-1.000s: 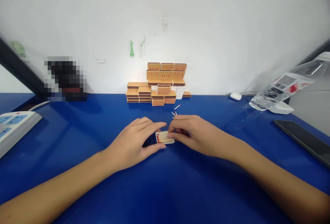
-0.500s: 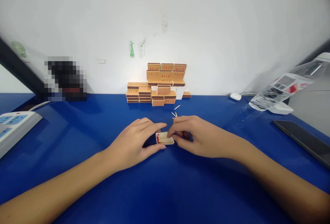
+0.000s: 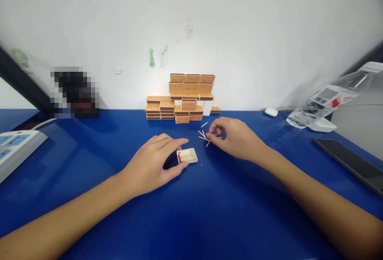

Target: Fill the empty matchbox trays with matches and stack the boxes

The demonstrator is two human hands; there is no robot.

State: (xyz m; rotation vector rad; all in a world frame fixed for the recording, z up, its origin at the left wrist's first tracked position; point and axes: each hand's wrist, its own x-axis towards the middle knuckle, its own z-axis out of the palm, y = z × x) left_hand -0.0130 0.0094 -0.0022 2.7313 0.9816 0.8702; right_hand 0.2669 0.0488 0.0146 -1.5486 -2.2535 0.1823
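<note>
A small white matchbox tray [image 3: 193, 155] holds several matches, their red heads toward the left. My left hand [image 3: 158, 160] curves around its left end, the thumb at the near edge and fingers at the far edge. Beyond and to the right, loose matches [image 3: 202, 135] lie scattered on the blue table. My right hand [image 3: 231, 136] is over this small pile, thumb and index finger closed at a match; its other fingers curl and partly hide the matches.
Stacked orange matchboxes [image 3: 190, 104] stand against the white wall. At the left is a power strip [image 3: 24, 148]; at the right are a plastic bottle [image 3: 326, 96], a white earphone case [image 3: 271, 111] and a phone [image 3: 350, 162]. The blue table [image 3: 191, 216] runs beneath everything.
My right hand has moved from the tray out to the loose matches. The tray lies slightly further left and tilted, with my left hand still around it.
</note>
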